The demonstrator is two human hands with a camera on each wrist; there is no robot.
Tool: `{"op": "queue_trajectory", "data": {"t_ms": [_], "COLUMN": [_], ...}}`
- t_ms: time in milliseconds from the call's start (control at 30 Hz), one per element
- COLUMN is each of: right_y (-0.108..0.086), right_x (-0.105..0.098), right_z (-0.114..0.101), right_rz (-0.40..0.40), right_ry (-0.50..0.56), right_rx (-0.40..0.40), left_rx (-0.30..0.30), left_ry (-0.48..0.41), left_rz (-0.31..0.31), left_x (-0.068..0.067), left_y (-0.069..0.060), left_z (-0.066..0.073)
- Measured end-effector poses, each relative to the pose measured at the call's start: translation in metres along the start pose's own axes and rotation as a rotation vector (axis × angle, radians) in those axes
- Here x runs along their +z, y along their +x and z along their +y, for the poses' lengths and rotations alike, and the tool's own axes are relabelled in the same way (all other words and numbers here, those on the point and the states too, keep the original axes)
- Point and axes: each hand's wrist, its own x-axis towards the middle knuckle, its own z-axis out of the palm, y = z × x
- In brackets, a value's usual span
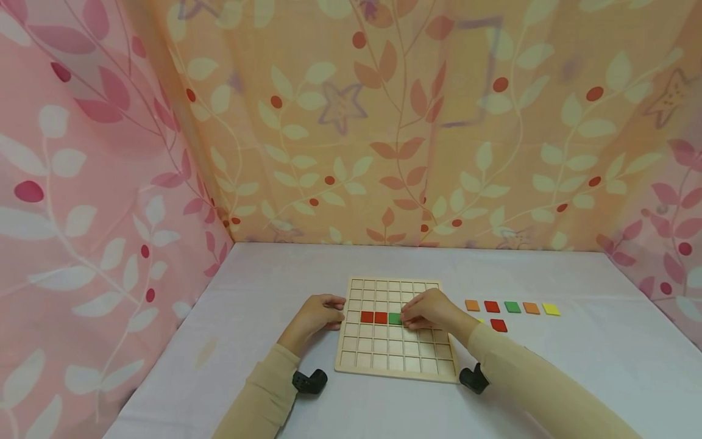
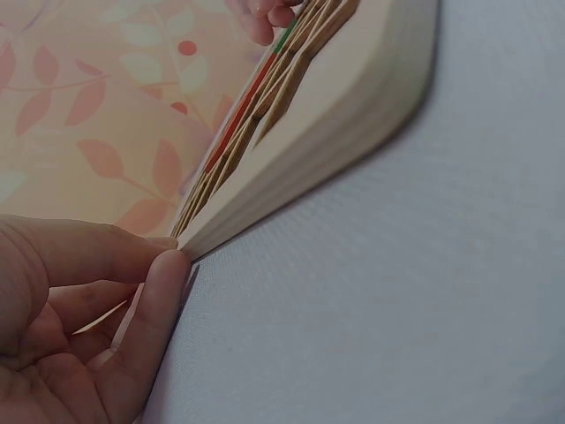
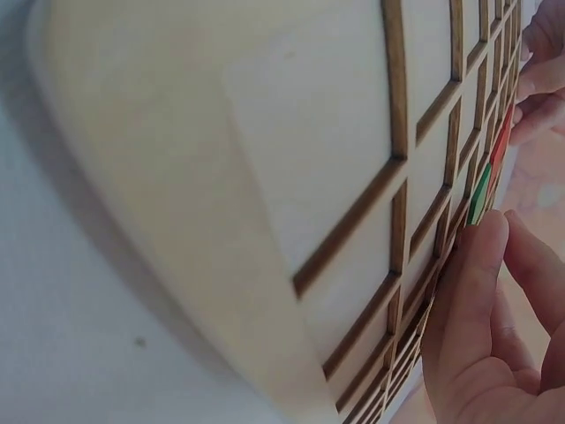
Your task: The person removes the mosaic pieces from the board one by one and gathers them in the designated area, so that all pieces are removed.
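A wooden grid board (image 1: 389, 373) lies flat on the table. Two red square tiles (image 1: 374, 317) sit side by side in one of its rows, with a green square tile (image 1: 395, 318) just right of them. My left hand (image 1: 318, 316) holds the board's left edge between thumb and finger, which the left wrist view shows close up. Over the right half of the board, my right hand (image 1: 433, 311) has its thumb and fingertips at the green tile's right side, pinching it at the grid. My right thumb (image 3: 481, 265) is next to that tile in the right wrist view.
Right of the board, loose square tiles lie in two rows: orange (image 1: 472, 305), red (image 1: 491, 306), green (image 1: 512, 307), another orange (image 1: 530, 308) and yellow (image 1: 551, 309), with a red one (image 1: 498, 325) and a partly hidden yellow one nearer. Patterned cloth walls (image 1: 340, 152) enclose the table.
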Motion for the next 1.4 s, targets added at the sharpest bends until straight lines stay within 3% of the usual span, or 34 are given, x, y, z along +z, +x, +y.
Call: {"op": "queue_trajectory", "data": {"t_ms": [633, 900, 1400], "right_y": [0.008, 0.012, 0.004], "right_x": [0.006, 0.007, 0.008], "right_z": [0.003, 0.005, 0.002], "right_rz": [0.031, 0.086, 0.073], "right_ry": [-0.018, -0.008, -0.007], "right_rx": [-0.001, -0.012, 0.003], "left_rx": [-0.004, -0.002, 0.006], "left_ry": [0.006, 0.017, 0.025], "left_rz": [-0.008, -0.002, -0.005], "left_x": [-0.001, -0.001, -0.001], "left_y": [0.0, -0.001, 0.0], "left_z": [0.001, 0.001, 0.0]}}
